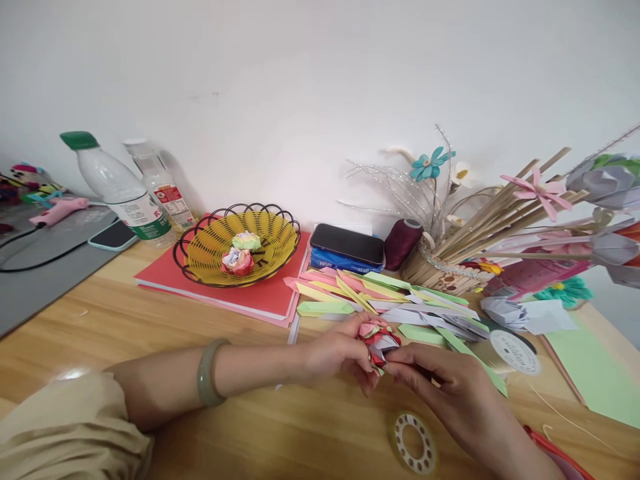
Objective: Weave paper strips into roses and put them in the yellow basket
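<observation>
My left hand is wrapped round a folded paper flower in red, pink and white. From the right, my right hand pinches the flower's lower edge between thumb and fingers. The flower's underside is partly hidden by my fingers. Just beyond both hands lies a spread of folded paper strips in pink, yellow, green and white. Two similar paper flowers rest in a yellow woven basket at the back.
Red paper sheets lie under the basket. Bottles and a phone are at the left. A black-topped box, maroon thread spool, flower basket and white spool stand behind and right. A tape roll lies in front.
</observation>
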`<state>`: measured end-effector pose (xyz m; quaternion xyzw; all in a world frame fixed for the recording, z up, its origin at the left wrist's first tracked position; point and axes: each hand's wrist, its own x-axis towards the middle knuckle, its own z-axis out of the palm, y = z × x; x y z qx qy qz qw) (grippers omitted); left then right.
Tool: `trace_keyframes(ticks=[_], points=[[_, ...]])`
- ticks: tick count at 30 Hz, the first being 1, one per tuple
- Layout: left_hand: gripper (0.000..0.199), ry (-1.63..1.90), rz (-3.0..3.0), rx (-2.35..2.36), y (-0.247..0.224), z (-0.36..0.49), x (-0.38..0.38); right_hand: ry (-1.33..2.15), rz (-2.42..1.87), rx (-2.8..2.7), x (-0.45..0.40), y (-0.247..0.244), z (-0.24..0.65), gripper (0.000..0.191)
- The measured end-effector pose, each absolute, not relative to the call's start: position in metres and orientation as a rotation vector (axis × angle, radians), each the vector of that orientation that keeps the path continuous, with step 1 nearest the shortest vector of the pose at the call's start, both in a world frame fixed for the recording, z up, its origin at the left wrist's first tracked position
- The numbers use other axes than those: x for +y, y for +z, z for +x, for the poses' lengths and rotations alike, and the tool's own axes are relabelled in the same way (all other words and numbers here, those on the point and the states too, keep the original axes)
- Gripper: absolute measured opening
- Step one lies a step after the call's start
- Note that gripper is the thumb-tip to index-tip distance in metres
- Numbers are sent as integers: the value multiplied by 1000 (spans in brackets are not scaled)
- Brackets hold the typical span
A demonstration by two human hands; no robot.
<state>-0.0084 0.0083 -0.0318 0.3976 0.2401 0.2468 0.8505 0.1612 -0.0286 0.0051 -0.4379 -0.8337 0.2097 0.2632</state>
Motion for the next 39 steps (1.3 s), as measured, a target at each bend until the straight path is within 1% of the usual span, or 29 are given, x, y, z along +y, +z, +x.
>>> trace_keyframes(ticks=[5,10,12,17,23,25,30,31,34,39], points=[[54,485,795,472,-29,-10,10,566,-1146,-2243,-32,8,160,15],[51,463,742,410,-25,-11,11,363,-1097,-2047,-37,11,166,10],[51,470,728,395,-24,-11,11,312,-1100,-1998,-37,11,168,11],[52,460,716,367,-26,-12,11,264,-1005,-2097,-36,6,168,21],[53,468,722,374,-27,-11,12,184,-997,-2130,-33,2,166,24],[50,468,708,360,-27,-10,12,192,-1003,-2137,-32,3,166,23],[28,476,671,356,-31,-10,12,280,-1074,-2064,-32,4,166,19],[27,469,674,365,-32,-10,12,286,-1084,-2052,-32,4,166,19],[41,421,703,383,-35,-10,12,261,-1098,-2036,-31,3,166,19],[58,404,785,376,-37,-8,11,261,-1084,-2067,-29,2,165,29]])
